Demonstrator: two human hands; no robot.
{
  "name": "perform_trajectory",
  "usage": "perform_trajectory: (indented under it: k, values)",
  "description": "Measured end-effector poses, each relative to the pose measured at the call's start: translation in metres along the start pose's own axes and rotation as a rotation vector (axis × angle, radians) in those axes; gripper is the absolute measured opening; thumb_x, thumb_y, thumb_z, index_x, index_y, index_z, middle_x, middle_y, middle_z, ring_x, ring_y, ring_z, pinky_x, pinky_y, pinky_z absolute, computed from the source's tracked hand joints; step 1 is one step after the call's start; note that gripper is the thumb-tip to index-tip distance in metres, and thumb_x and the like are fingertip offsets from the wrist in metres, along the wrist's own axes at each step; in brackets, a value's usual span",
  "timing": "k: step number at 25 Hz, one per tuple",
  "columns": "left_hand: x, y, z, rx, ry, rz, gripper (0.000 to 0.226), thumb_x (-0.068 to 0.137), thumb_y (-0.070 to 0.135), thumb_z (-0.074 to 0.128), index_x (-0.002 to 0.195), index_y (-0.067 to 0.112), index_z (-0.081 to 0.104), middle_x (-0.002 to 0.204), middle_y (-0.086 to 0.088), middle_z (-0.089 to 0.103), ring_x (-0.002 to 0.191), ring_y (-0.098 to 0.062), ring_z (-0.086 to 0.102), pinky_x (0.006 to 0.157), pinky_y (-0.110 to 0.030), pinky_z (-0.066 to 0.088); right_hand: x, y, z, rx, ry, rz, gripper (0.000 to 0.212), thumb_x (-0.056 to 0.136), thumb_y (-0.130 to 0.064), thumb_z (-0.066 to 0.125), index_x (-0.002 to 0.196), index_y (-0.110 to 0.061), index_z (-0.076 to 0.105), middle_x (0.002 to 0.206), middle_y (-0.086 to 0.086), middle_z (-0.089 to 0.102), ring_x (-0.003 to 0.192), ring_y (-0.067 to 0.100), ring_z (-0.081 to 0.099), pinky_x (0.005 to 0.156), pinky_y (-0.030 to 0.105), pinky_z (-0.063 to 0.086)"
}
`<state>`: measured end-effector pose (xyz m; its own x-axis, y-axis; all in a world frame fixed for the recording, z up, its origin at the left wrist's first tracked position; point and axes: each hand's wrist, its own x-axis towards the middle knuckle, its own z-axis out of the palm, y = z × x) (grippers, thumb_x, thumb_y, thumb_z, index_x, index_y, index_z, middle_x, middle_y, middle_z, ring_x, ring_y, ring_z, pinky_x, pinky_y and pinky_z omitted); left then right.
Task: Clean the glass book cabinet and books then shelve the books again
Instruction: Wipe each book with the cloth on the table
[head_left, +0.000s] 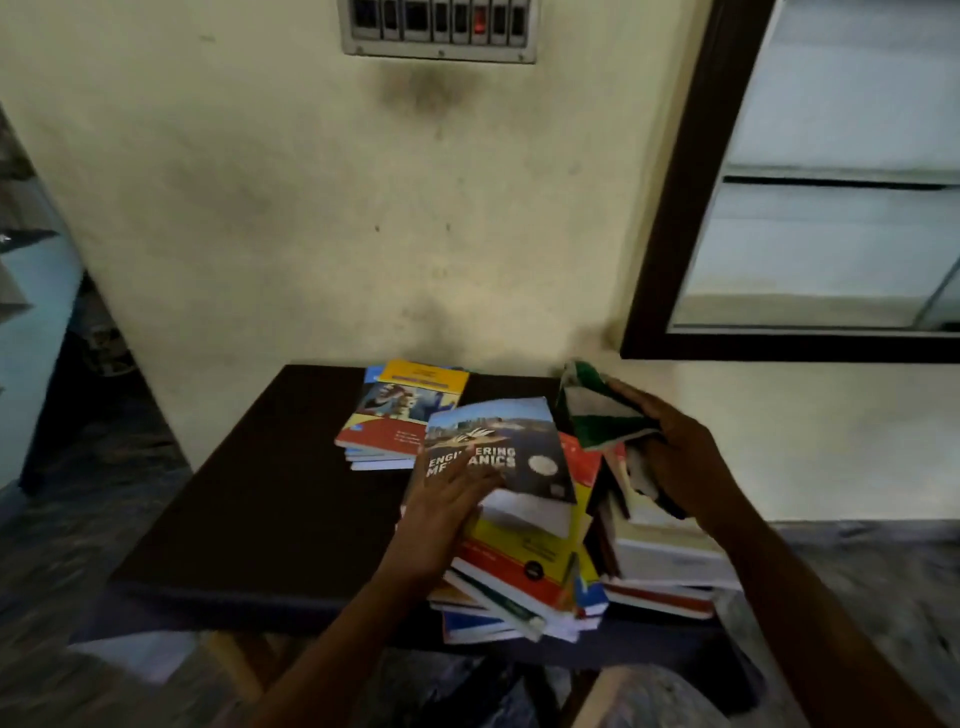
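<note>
Glossy paper book (496, 449) covers — matt dark table (270, 493), soft cloth (597, 415).

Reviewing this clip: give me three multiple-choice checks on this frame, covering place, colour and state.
1. The yellow-topped pile sits: A on the floor; B at the far side of the table; C in the cabinet.
2. The cloth in the right hand is: A red; B blue; C green and white.
3. The Engineering Mechanics book is: A shelved upright; B tilted under the left hand; C wrapped in cloth.
B: it lies near the wall. C: both colours show. B: its cover slopes.
</note>
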<state>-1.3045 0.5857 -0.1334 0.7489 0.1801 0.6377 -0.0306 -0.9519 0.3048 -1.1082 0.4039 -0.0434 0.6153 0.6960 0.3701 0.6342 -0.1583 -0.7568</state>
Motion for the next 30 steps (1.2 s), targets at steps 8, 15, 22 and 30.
perform_trajectory:
  k: [8, 15, 22, 30]
  values:
    - [-0.021, -0.010, 0.038, 0.353, -0.242, 0.465, 0.053, 0.081, 0.020, 0.045, 0.133, 0.025, 0.039, 0.141, 0.006, 0.037, 0.146, -0.019, 0.003, 0.113, -0.055, 0.005, -0.014, 0.010, 0.004, 0.007, -0.074, -0.065, 0.053, 0.082, -0.013, 0.040, 0.135, -0.010, 0.047, 0.106, 0.037, 0.059, 0.092, 0.054, 0.057, 0.068, 0.005, 0.042]
    - [-0.010, 0.003, -0.025, -0.365, -0.177, -0.390, 0.049, 0.080, 0.058, 0.055, 0.125, 0.045, 0.043, 0.134, 0.029, 0.037, 0.130, 0.009, 0.029, 0.107, -0.013, 0.023, 0.008, -0.012, 0.040, -0.037, -0.113, -0.185, 0.056, 0.086, 0.010, 0.047, 0.129, -0.025, 0.045, 0.124, -0.002, 0.052, 0.114, 0.015, 0.051, 0.091, 0.004, 0.037]
    - [0.001, -0.142, -0.025, -0.440, 0.204, -1.328, 0.040, 0.097, 0.029, 0.046, 0.131, 0.009, 0.045, 0.129, -0.014, 0.052, 0.115, -0.027, 0.051, 0.093, -0.038, 0.042, 0.047, -0.035, 0.108, -0.075, -0.128, -0.238, 0.054, 0.075, -0.003, 0.044, 0.127, -0.015, 0.053, 0.124, -0.003, 0.051, 0.116, 0.003, 0.044, 0.100, 0.007, 0.028]
    - [0.023, -0.265, 0.021, -0.748, 0.148, -1.621, 0.046, 0.079, 0.027, 0.073, 0.108, -0.006, 0.060, 0.110, -0.022, 0.062, 0.091, -0.032, 0.061, 0.068, -0.035, 0.049, 0.073, -0.028, 0.186, -0.166, -0.163, -0.017, 0.058, 0.083, 0.013, 0.045, 0.130, -0.022, 0.048, 0.132, 0.007, 0.053, 0.122, 0.022, 0.048, 0.097, 0.012, 0.028]
